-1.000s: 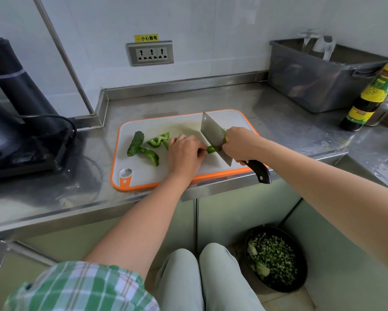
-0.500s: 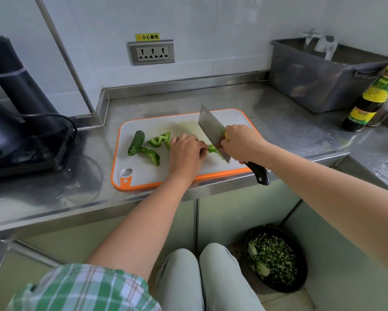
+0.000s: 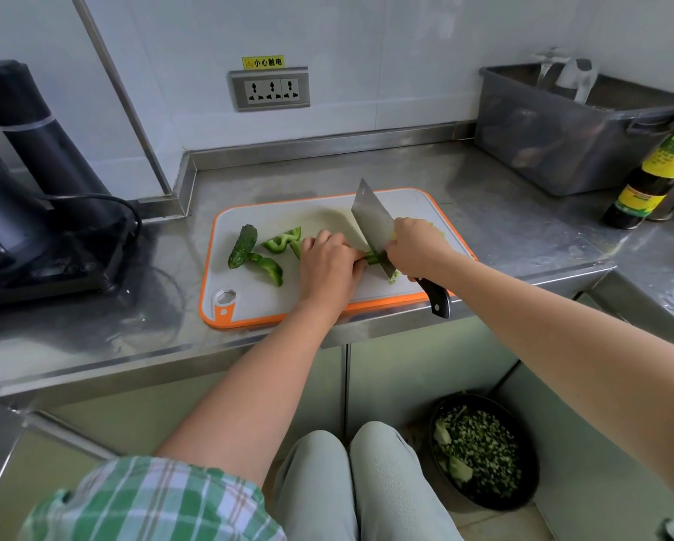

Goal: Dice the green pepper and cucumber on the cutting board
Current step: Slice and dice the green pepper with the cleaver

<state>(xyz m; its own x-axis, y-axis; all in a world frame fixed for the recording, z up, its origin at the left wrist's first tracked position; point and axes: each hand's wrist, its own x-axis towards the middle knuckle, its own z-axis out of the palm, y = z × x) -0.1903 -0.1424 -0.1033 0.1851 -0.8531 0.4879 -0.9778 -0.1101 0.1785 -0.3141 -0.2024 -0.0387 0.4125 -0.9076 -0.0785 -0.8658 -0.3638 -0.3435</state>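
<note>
A round black bowl (image 3: 532, 468) on the floor held finely chopped greens (image 3: 479, 454), and on the orange-rimmed white cutting board (image 3: 249, 298) the left hand (image 3: 327, 263) pinned a green pepper strip (image 3: 372, 258) with curled fingers under the steel cleaver (image 3: 370, 224) gripped by the right hand (image 3: 415, 246), near a bumpy cucumber (image 3: 242, 246) and curled pepper pieces (image 3: 282, 240).

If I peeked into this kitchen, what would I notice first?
First, the big shiny cleaver, gripped by the right hand over the orange-edged cutting board, with its blade on a green pepper strip that the left hand holds down. Left of the hands lie a bumpy cucumber and some pepper pieces. Down on the floor, at the right, sits a black bowl full of chopped greens.
</note>
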